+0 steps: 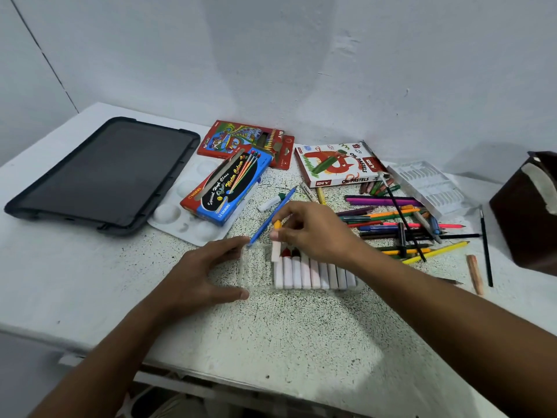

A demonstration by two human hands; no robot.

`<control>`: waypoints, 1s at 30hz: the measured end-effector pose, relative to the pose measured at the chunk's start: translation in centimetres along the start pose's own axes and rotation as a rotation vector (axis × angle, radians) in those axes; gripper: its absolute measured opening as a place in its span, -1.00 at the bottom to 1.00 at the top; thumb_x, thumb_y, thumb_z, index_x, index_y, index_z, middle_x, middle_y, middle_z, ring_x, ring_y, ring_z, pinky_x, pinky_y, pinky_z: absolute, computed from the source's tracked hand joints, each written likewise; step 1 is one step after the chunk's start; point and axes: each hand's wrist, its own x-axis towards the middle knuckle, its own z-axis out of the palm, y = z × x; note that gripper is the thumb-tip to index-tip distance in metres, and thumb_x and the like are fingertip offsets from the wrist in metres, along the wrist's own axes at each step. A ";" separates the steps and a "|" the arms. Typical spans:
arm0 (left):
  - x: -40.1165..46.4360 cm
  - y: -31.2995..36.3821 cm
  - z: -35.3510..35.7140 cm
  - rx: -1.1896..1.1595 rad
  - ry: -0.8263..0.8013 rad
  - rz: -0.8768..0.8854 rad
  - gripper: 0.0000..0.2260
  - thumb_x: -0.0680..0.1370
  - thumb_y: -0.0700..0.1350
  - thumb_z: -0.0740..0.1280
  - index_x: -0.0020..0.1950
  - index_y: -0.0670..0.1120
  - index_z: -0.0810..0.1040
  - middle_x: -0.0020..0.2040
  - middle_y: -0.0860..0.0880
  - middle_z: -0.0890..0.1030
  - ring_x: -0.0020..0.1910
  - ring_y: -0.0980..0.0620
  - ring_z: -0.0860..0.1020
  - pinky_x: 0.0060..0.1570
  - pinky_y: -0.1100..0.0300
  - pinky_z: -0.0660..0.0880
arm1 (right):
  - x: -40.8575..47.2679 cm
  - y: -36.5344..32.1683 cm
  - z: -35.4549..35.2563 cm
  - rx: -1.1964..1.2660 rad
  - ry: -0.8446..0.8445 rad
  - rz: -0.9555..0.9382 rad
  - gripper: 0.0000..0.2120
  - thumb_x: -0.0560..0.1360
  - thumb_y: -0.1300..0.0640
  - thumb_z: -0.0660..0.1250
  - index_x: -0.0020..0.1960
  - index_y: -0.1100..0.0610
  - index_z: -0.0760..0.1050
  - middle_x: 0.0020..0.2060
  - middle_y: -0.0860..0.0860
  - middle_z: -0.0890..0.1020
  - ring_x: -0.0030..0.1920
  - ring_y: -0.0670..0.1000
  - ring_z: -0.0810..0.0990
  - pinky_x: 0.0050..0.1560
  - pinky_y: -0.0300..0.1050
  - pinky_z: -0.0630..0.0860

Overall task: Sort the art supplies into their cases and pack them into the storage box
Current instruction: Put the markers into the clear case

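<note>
Your right hand is lowering a pastel into the clear tray while your left hand braces the tray's end.

Your tabletop (301, 333) lies bare in front of the clear plastic tray (256, 274), toward its near edge; behind and to the right, loose coloured pencils (401, 224) crowd close. Your right hand (313, 230) pinches an orange-tipped oil pastel (276, 239) between thumb and fingertips, upright over the tray's leftmost filled slot beside the pastel row (313, 274). Your left hand (208, 273) rests at the tray's empty left end, fingers and thumb spread apart around it. The oil pastels box (337, 167) sits near the wall.
</note>
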 end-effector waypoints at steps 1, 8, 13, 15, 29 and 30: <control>0.0 0.0 0.0 -0.004 0.000 -0.005 -0.22 0.15 0.17 0.58 0.36 0.18 0.47 0.25 0.16 0.57 0.25 0.27 0.50 0.25 0.39 0.39 | 0.0 0.1 0.4 -0.003 0.003 0.000 -0.80 0.46 0.07 0.43 0.05 0.04 0.51 -0.19 -0.03 0.68 -0.24 -0.08 0.66 -0.26 -0.20 0.55; 0.0 0.2 0.2 0.073 0.004 0.016 -0.22 0.16 0.25 0.53 0.36 0.14 0.47 0.31 0.20 0.52 0.29 0.32 0.45 0.28 0.43 0.34 | 0.0 0.3 2.1 -0.153 -0.006 -0.024 -0.69 0.49 0.04 0.38 0.20 0.09 0.51 -0.19 -0.06 0.65 -0.27 -0.10 0.64 -0.41 -0.43 0.48; 0.0 -0.1 0.2 -0.027 0.001 -0.026 -0.16 0.13 0.17 0.58 0.39 0.13 0.43 0.30 0.19 0.53 0.26 0.30 0.49 0.24 0.41 0.39 | -0.1 0.3 2.4 -0.305 0.014 -0.102 -0.64 0.47 -0.05 0.38 0.18 0.12 0.55 -0.05 0.01 0.63 -0.21 -0.09 0.59 -0.28 -0.44 0.36; 0.0 -0.2 0.2 -0.029 -0.003 -0.027 -0.16 0.14 0.18 0.58 0.40 0.12 0.43 0.31 0.18 0.53 0.27 0.28 0.49 0.25 0.40 0.39 | -0.3 0.3 2.6 -0.322 0.012 -0.107 -0.63 0.48 -0.04 0.36 0.21 0.12 0.53 0.00 0.02 0.61 -0.18 -0.09 0.55 -0.25 -0.41 0.33; 0.1 -0.3 0.2 -0.033 -0.006 -0.039 -0.16 0.13 0.19 0.59 0.39 0.14 0.43 0.29 0.20 0.54 0.27 0.29 0.48 0.24 0.42 0.38 | -1.1 1.2 2.7 -0.419 0.022 -0.224 -0.77 0.49 0.02 0.36 0.10 0.08 0.58 0.05 -0.04 0.60 0.01 -0.14 0.38 -0.04 -0.36 0.29; 0.1 -0.3 0.1 -0.034 -0.009 -0.039 -0.16 0.13 0.19 0.59 0.39 0.13 0.43 0.30 0.20 0.54 0.27 0.29 0.48 0.24 0.42 0.38 | -1.1 1.3 2.8 -0.428 0.022 -0.223 -0.76 0.49 0.01 0.36 0.10 0.08 0.58 0.06 -0.04 0.60 0.03 -0.13 0.37 0.03 -0.27 0.32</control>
